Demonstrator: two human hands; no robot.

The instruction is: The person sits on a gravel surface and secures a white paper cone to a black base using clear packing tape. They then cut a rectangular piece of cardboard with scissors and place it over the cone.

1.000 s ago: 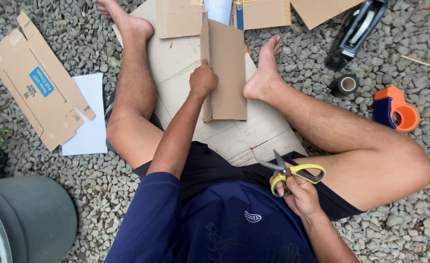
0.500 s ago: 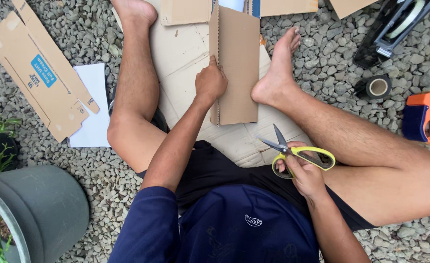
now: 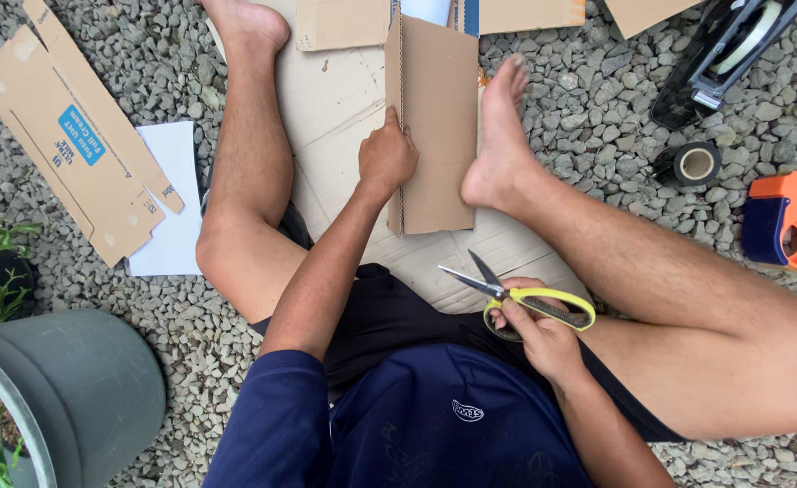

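Person seated on gravel (image 3: 100, 289), legs spread, bare feet forward, viewed from above.

Left hand (image 3: 386, 159): fingers curled over the left edge of a folded cardboard piece (image 3: 435, 126), thumb on that edge, grasping it. The piece lies lengthwise between the feet, on top of a larger flat cardboard sheet (image 3: 335, 99) spread under the legs. Its right edge is just beside the right foot (image 3: 500, 136); whether they touch I cannot tell.

Right hand (image 3: 543, 334): fingers through the yellow handles of the scissors (image 3: 516, 298), clenched on them. Blades parted, tips pointing up-left, held over the lap near the right thigh. Blades are apart from the folded piece, not touching it.

Surroundings:
- Flattened carton (image 3: 64, 136) with a blue label, on the gravel left of the left leg, partly overlapping a white sheet (image 3: 171, 208)
- Grey pot (image 3: 73, 398) at lower left, green leaves inside it and beside it
- Orange and blue tape dispenser (image 3: 792, 230) at the right edge
- Dark tape roll (image 3: 695, 164) just up-left of that dispenser
- Larger black tape dispenser (image 3: 724, 54) at top right, tilted
- More cardboard scraps (image 3: 525, 14) along the top edge, beyond the folded piece

Clothing: dark blue shirt, black shorts. Left foot (image 3: 247, 20) rests at the top of the large sheet, well apart from the left hand
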